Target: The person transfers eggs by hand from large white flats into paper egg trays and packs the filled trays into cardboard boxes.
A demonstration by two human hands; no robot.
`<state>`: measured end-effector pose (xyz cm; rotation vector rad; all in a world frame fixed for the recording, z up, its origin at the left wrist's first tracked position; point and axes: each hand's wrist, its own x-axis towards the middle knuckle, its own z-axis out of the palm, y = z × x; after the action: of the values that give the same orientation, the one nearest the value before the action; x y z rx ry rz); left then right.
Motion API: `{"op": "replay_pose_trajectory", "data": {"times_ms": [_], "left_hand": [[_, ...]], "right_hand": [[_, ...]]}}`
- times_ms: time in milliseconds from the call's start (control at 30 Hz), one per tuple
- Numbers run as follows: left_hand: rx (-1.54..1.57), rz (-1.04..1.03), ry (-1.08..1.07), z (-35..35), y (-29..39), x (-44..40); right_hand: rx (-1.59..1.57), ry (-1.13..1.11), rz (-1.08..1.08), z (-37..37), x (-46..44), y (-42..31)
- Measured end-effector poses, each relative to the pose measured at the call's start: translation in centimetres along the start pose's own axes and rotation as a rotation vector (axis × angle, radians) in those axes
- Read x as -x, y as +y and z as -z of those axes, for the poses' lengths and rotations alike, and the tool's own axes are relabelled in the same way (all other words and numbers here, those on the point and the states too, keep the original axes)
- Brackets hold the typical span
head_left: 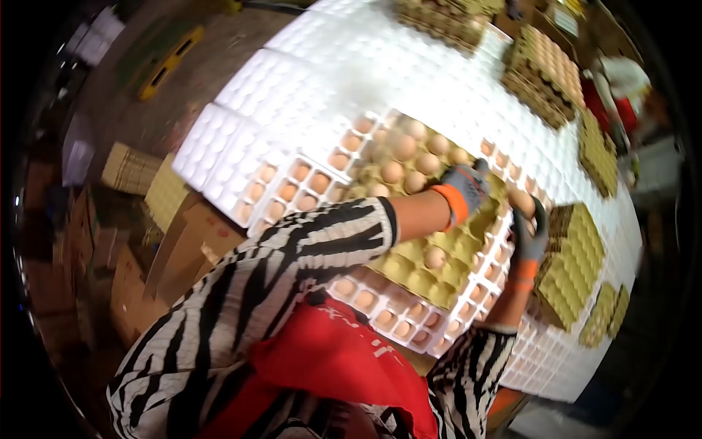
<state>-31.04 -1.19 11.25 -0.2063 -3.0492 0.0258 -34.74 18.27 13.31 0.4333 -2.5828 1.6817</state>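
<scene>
My left hand (466, 188), in a grey glove with an orange cuff, is over a yellow egg tray (417, 274), its fingers bent down near the tray's far right part; whether they hold an egg is hidden. Brown eggs (406, 148) fill part of that tray, and one egg (435, 257) sits apart in its nearer half. My right hand (531, 227), also gloved, is curled around a brown egg (520, 201) just beyond the tray's right edge. White trays with eggs (402, 328) lie under and around the yellow tray.
Stacked egg trays (545, 77) stand at the upper right, and a stack of yellow trays (572, 263) is right of my right hand. Cardboard boxes (191, 256) are at the left. Another person in red (621, 110) is at the far right.
</scene>
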Motion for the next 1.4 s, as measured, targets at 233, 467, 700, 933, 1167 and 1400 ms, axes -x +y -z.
{"op": "replay_pose_trajectory", "data": {"times_ms": [233, 467, 700, 933, 1167, 1400], "left_hand": [[0.914, 0.135, 0.339, 4.5, -12.1, 14.7], [0.522, 0.859, 0.117, -3.3, -29.1, 33.6], [0.504, 0.884, 0.163, -7.3, -30.9, 36.1], [0.717, 0.838, 0.020, -7.3, -29.3, 39.7], [1.499, 0.955, 0.524, -8.0, -30.8, 41.7], [0.846, 0.852, 0.646, -9.9, -32.1, 42.5]], "right_hand": [[-0.310, -0.085, -0.090, -6.1, 7.5, -12.5], [-0.251, -0.555, 0.192, -28.0, 14.6, -15.7], [0.287, -0.423, 0.242, -44.0, 13.1, -13.8], [0.251, -0.513, 0.230, -47.1, 11.7, -13.2], [-0.154, -0.609, -0.012, -52.0, 10.2, -10.1], [0.074, -0.018, 0.187, -47.8, 7.5, -5.9]]}}
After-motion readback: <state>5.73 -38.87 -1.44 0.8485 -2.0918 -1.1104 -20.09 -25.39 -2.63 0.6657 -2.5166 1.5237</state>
